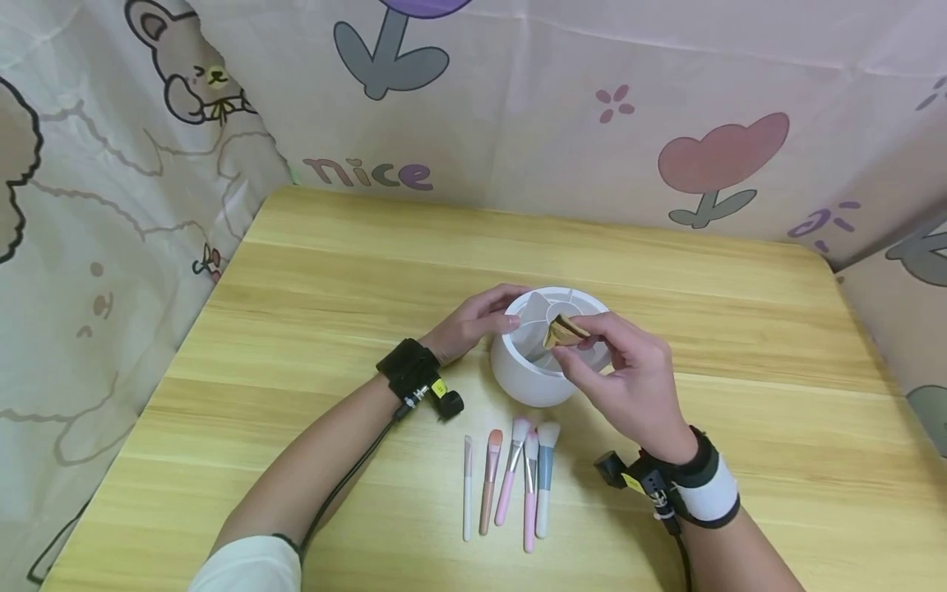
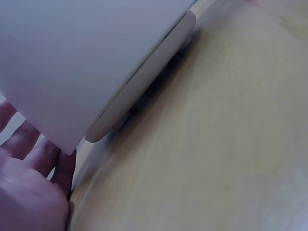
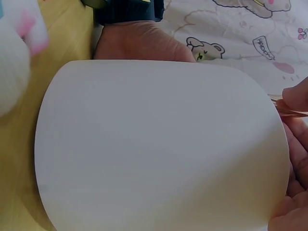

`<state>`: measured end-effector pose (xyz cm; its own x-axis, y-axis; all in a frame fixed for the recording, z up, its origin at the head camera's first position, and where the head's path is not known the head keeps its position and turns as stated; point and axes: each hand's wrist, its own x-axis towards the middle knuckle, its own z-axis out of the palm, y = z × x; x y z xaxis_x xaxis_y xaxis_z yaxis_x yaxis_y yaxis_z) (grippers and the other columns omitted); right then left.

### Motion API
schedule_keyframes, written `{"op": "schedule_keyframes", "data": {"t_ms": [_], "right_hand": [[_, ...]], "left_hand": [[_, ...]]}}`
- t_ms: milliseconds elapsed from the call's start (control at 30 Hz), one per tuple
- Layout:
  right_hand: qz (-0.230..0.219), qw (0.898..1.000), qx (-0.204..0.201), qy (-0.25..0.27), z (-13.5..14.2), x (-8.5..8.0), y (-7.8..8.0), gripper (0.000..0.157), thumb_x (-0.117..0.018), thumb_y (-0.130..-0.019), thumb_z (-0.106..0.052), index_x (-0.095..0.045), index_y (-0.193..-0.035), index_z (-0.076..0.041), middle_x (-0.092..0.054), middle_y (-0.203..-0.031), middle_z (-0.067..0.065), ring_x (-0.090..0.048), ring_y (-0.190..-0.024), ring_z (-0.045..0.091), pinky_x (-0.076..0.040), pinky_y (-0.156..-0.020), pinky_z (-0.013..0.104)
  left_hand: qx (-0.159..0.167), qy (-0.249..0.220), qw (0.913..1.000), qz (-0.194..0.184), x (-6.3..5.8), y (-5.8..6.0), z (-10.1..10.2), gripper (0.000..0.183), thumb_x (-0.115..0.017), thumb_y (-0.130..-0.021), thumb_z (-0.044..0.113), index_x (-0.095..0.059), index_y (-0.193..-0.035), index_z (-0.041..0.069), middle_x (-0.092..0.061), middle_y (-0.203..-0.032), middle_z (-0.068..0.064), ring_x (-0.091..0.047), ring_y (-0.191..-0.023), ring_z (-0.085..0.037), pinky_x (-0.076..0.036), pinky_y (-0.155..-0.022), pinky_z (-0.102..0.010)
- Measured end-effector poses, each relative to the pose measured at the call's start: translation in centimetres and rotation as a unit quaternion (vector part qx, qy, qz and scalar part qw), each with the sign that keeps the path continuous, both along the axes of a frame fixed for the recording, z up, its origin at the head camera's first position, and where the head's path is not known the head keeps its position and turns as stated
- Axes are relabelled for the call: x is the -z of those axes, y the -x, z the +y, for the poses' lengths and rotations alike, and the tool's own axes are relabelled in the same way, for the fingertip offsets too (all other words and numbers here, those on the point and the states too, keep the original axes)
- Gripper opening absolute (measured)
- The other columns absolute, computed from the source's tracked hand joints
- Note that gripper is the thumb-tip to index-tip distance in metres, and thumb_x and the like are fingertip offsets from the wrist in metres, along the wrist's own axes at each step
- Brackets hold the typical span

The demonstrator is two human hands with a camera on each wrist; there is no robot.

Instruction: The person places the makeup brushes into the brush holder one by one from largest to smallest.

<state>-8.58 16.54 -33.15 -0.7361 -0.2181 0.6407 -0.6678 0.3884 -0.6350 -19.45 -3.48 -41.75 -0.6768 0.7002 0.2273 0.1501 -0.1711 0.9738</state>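
Note:
A white round desk organizer with divided compartments stands on the table, tilted in the wrist views. My left hand steadies it from the left, thumb over the rim and fingers round the outer wall. In the left wrist view, fingers reach behind the smooth wall. Above the organizer's right part, my right hand pinches a small folded brown-gold piece between thumb and fingers. The right wrist view shows the layered edge of that brown piece beside the wall; its exact kind I cannot tell.
Several makeup brushes lie side by side, bristles pointing away, in front of the organizer on the wooden table. A cartoon-printed cloth hangs behind the table's far edge. Each wrist wears a strapped camera with a cable.

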Motion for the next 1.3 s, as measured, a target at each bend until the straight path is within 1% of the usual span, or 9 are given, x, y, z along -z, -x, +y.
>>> {"op": "schedule_keyframes", "data": {"t_ms": [133,300,600,867,1100,1200,1300], "right_hand": [[0.003,1.0,0.015,-0.009,-0.3,-0.3,-0.2,0.033,-0.074,-0.066,0.014,-0.068,-0.096,0.003,-0.067,-0.087,0.009,-0.057,-0.076,0.01,-0.051,-0.061,0.015],[0.008,0.999,0.026,-0.021,-0.7,-0.9,-0.5,0.031,-0.074,-0.066,0.014,-0.068,-0.095,0.004,-0.066,-0.085,0.008,-0.056,-0.075,0.01,-0.051,-0.06,0.016],[0.025,0.998,0.04,-0.052,0.0,0.1,0.0,0.031,-0.077,-0.069,0.003,-0.072,-0.098,-0.005,-0.066,-0.085,0.0,-0.056,-0.076,0.011,-0.049,-0.06,0.018],[0.015,0.998,0.033,-0.044,-0.1,0.1,-0.1,0.027,-0.075,-0.072,0.0,-0.072,-0.099,-0.006,-0.066,-0.086,-0.001,-0.056,-0.077,0.011,-0.05,-0.061,0.017],[0.016,0.999,0.031,-0.04,-0.1,0.1,-0.1,0.029,-0.075,-0.071,0.002,-0.072,-0.099,-0.005,-0.066,-0.087,0.0,-0.056,-0.077,0.012,-0.051,-0.062,0.017],[0.018,0.999,0.02,-0.034,-0.9,-1.2,-0.5,0.026,-0.073,-0.07,0.008,-0.07,-0.095,0.001,-0.067,-0.085,0.007,-0.056,-0.076,0.014,-0.051,-0.064,0.017],[0.018,0.999,0.008,-0.026,-1.7,-2.4,-1.0,0.023,-0.069,-0.068,0.014,-0.068,-0.09,0.007,-0.067,-0.083,0.013,-0.056,-0.075,0.016,-0.051,-0.066,0.018]], "left_hand": [[-0.001,-0.001,1.0,-0.002,0.0,0.0,0.0,0.057,-0.049,-0.09,0.026,-0.04,-0.142,0.004,-0.05,-0.138,-0.01,-0.05,-0.124,-0.021,-0.044,-0.101,-0.037],[-0.001,-0.001,1.0,-0.006,0.0,-0.1,0.0,0.057,-0.049,-0.09,0.026,-0.04,-0.142,0.004,-0.05,-0.138,-0.01,-0.049,-0.124,-0.021,-0.044,-0.102,-0.037],[0.002,0.002,1.0,-0.008,-0.1,0.0,-0.1,0.06,-0.05,-0.09,0.029,-0.039,-0.143,0.002,-0.048,-0.139,-0.013,-0.049,-0.124,-0.022,-0.045,-0.101,-0.037],[0.005,0.009,0.9999,-0.005,-0.1,0.0,-0.2,0.057,-0.049,-0.092,0.025,-0.038,-0.143,0.002,-0.047,-0.14,-0.014,-0.048,-0.126,-0.022,-0.044,-0.102,-0.036],[0.002,0.009,0.9999,-0.008,-0.2,0.0,-0.1,0.059,-0.05,-0.091,0.028,-0.038,-0.143,0.003,-0.047,-0.14,-0.012,-0.048,-0.126,-0.021,-0.043,-0.102,-0.036],[-0.002,0.011,0.9999,-0.005,-0.2,-0.1,-0.1,0.059,-0.049,-0.09,0.03,-0.039,-0.142,0.004,-0.048,-0.14,-0.011,-0.047,-0.127,-0.019,-0.041,-0.104,-0.035],[-0.004,0.012,0.9999,0.003,-0.1,0.0,-0.1,0.059,-0.048,-0.088,0.028,-0.04,-0.142,0.003,-0.049,-0.14,-0.01,-0.046,-0.128,-0.018,-0.039,-0.106,-0.034]]}}
